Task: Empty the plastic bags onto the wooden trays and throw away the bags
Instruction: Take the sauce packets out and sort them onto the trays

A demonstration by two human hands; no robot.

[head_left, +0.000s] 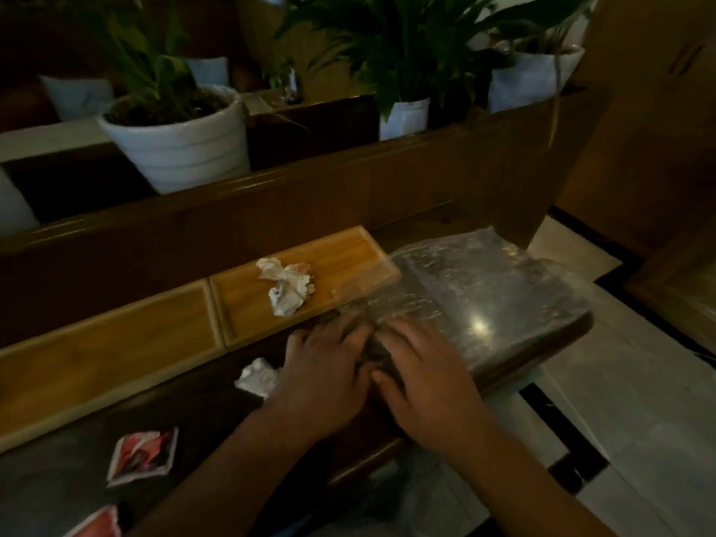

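A large clear plastic bag (476, 300) lies flat over the right end of the dark table, its far-left corner overlapping the right wooden tray (348, 257). Dark contents show dimly through the plastic. My left hand (325, 366) and my right hand (422, 377) rest side by side on the bag's near-left edge, fingers bent and pinching the plastic. A crumpled white paper wad (286, 286) sits on the right tray. The left wooden tray (100, 343) adjoins it and holds nothing.
A small crumpled white wad (257, 377) lies on the table by my left wrist. Two red-and-white torn sachets (143, 455) (98, 523) lie near the front left. Behind a wooden ledge (271, 199) stand potted plants in white pots (178, 145). Tiled floor (620, 420) is to the right.
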